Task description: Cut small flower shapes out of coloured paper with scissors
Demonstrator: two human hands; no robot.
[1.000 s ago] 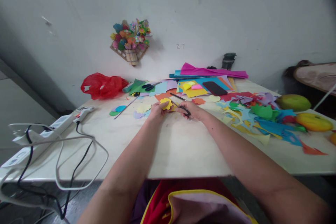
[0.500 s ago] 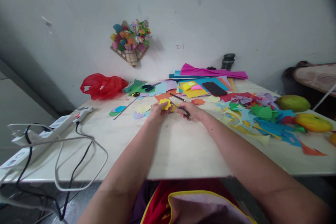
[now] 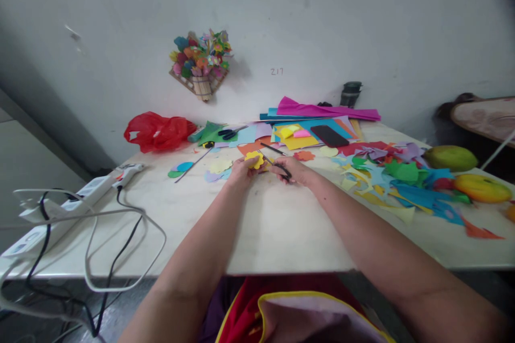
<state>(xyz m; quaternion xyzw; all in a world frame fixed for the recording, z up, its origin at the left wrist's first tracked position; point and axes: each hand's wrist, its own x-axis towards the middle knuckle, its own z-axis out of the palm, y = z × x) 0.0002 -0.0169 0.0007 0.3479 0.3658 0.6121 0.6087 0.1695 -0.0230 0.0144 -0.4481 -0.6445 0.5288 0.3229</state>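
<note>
My left hand (image 3: 242, 169) pinches a yellow paper flower (image 3: 255, 159) with scalloped edges over the middle of the table. In my right hand (image 3: 295, 170) is a pair of scissors (image 3: 285, 171) with dark handles, its blades pointing up and left at the flower's right edge. Whether the blades touch the paper I cannot make out. Just beyond my hands lie a dark pen (image 3: 273, 148) and an orange paper flower (image 3: 304, 156). Left of my left hand are a pale yellow paper flower (image 3: 221, 165) and blue and green paper circles (image 3: 184, 166).
Colourful paper scraps (image 3: 402, 177) cover the right side, near two mangoes (image 3: 480, 187). A phone (image 3: 329, 136) lies on coloured sheets at the back. Other scissors (image 3: 228, 133) and a red plastic bag (image 3: 161, 131) are back left. Power strips (image 3: 86, 193) and cables occupy the left edge.
The yellow flower has turned slightly in my left hand and sits a little further right. The scissors have barely moved.
</note>
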